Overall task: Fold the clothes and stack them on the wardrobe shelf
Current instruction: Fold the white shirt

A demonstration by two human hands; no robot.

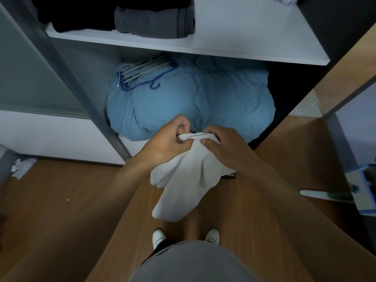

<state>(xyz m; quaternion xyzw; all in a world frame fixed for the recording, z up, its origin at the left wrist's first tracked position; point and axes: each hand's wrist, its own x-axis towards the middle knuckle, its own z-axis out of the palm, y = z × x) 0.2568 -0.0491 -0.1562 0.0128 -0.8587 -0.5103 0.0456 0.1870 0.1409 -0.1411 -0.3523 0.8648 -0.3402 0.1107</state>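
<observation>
A white garment (pixel 183 180) hangs in front of me above the wooden floor. My left hand (pixel 168 137) pinches its bunched top edge on the left, and my right hand (pixel 225 147) grips the same edge on the right, the two hands close together. The cloth droops down towards my feet. On the white wardrobe shelf (pixel 244 43) above lie a folded grey garment (pixel 154 21) and a folded black garment (pixel 77 15) to its left.
A blue quilt (pixel 203 98) fills the lower compartment, with several hangers (pixel 142 74) on top. Grey wardrobe frame (pixel 67 74) stands left, a wooden panel (pixel 345 64) right. A blue and white mop head (pixel 364 188) lies right; crumpled white paper (pixel 22 165) left.
</observation>
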